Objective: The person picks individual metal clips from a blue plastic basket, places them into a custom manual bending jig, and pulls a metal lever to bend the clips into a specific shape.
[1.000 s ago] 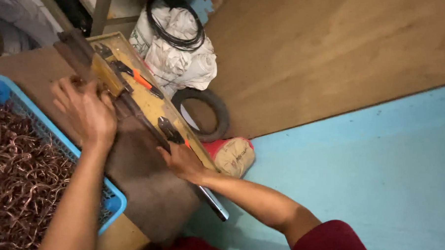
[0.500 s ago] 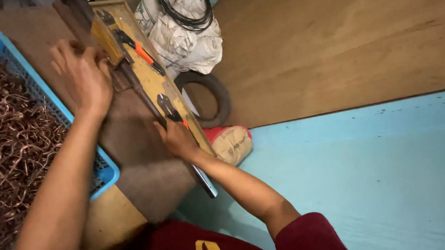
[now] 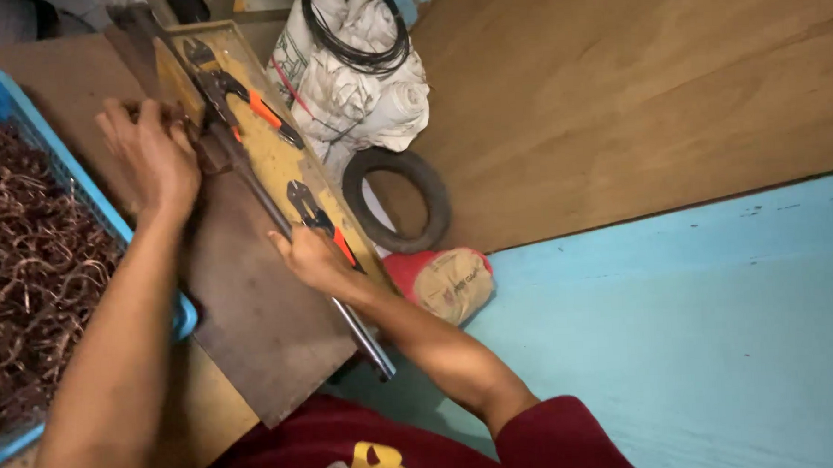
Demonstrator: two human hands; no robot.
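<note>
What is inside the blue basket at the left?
The blue basket is heaped with thin, curled reddish-brown strips, like copper wire scraps. The heap covers the basket's bottom, so anything beneath it cannot be seen.

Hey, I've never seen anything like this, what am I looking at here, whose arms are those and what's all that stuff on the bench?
There is no machine here. The picture comes from a camera worn on a person's head, looking down at their own two bare arms. The left hand presses down near the far end of a long metal bar, and the right hand grips that bar lower down. The bar runs along a dark board. Beside it a yellow board carries cutters with orange handles. At the left, a blue basket holds curled coppery strips. Behind lie a white sack and a rubber ring.
</note>
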